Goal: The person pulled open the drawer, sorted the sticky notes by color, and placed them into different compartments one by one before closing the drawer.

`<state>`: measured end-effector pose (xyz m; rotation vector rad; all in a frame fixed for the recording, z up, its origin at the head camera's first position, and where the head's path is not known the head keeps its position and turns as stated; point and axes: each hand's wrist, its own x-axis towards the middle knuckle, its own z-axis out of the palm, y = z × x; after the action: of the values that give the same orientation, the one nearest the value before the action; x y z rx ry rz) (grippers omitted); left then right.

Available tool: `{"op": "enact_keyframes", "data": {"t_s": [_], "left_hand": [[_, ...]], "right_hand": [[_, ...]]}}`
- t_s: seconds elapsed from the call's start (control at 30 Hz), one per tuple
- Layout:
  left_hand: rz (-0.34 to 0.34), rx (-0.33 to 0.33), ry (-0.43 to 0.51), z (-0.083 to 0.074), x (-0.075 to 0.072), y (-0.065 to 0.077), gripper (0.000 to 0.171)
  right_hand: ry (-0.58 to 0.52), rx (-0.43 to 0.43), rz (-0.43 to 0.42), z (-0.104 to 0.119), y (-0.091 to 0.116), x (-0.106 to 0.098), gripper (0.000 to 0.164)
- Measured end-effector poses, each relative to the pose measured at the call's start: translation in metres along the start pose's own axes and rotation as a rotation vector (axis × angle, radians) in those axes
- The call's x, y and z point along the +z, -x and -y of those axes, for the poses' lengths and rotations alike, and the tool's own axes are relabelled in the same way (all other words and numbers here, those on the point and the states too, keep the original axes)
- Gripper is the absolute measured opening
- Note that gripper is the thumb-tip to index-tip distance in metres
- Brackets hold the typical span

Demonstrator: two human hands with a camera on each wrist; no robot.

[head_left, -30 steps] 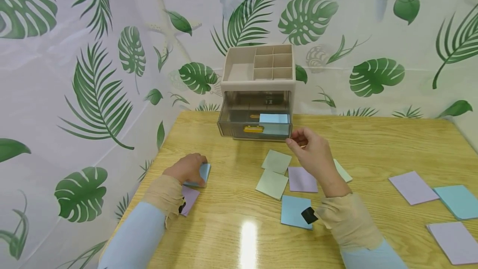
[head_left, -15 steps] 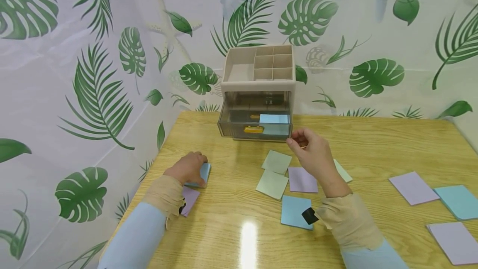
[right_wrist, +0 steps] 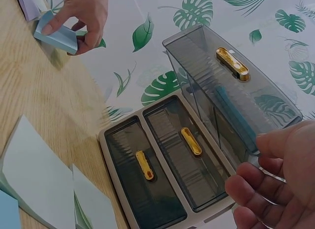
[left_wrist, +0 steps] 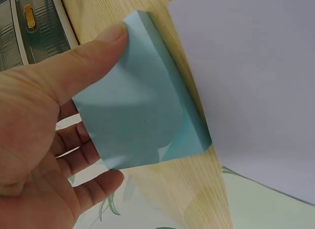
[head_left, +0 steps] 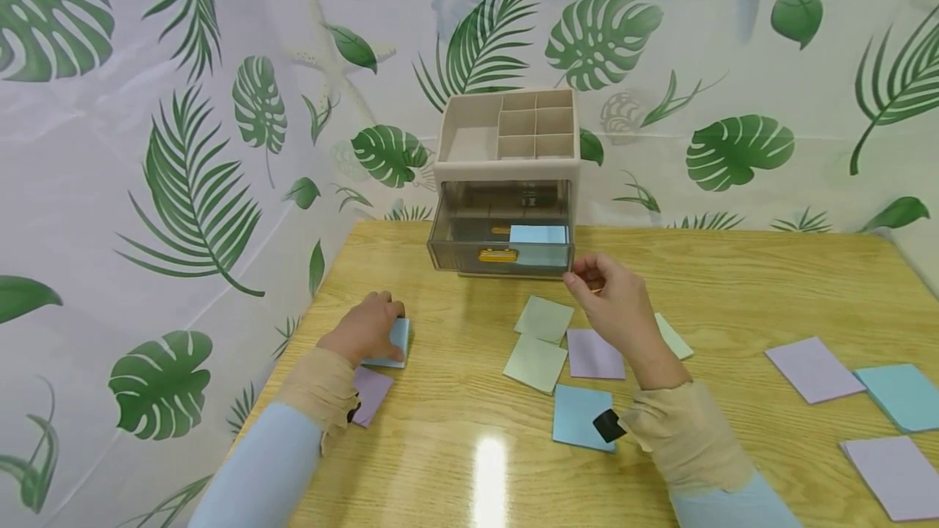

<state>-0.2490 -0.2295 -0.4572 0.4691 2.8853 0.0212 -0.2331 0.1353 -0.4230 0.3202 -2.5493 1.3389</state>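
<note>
My left hand holds a pad of blue sticky notes at the table's left side, thumb on its face and fingers behind. In the left wrist view the pad is tilted, its lower sheet corner curling slightly. Beside it lies a purple sticky-note pad, partly hidden by the wrist. My right hand is at the front right corner of a pulled-out clear grey drawer, thumb tip at the corner, fingers loosely bent. Inside that drawer lies a blue pad. The drawer belongs to a beige desk organizer.
Two lower drawers with gold handles are closed. Green pads, a purple pad and a blue pad lie before the organizer. Farther right are purple pads and a turquoise pad. A leaf-print curtain stands behind.
My left hand has shifted slightly left and up in the head view with the blue pad. The right hand and the drawer have stayed put.
</note>
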Motion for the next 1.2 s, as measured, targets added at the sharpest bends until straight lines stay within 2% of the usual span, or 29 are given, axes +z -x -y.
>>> {"op": "enact_keyframes", "data": {"t_s": [0.3,0.57,0.87,1.07,1.2], "left_hand": [[-0.07,-0.003,-0.003,0.004,-0.004,0.001,0.047],[-0.111,0.031,0.077,0.006,-0.007,0.001,0.028],[-0.158,0.125,0.119,-0.001,-0.014,0.01,0.012],[-0.213,0.182,0.123,-0.009,-0.018,0.015,0.011],[-0.234,0.207,0.158,-0.017,-0.024,0.02,0.011]], "right_hand": [[0.003,-0.01,-0.008,-0.001,0.001,0.001,0.022],[0.003,-0.015,-0.008,-0.002,0.001,0.002,0.022],[-0.013,-0.017,-0.011,-0.003,0.001,0.003,0.022],[-0.02,-0.01,-0.006,-0.003,0.001,0.002,0.023],[-0.019,-0.005,-0.003,-0.003,0.001,0.002,0.024]]}}
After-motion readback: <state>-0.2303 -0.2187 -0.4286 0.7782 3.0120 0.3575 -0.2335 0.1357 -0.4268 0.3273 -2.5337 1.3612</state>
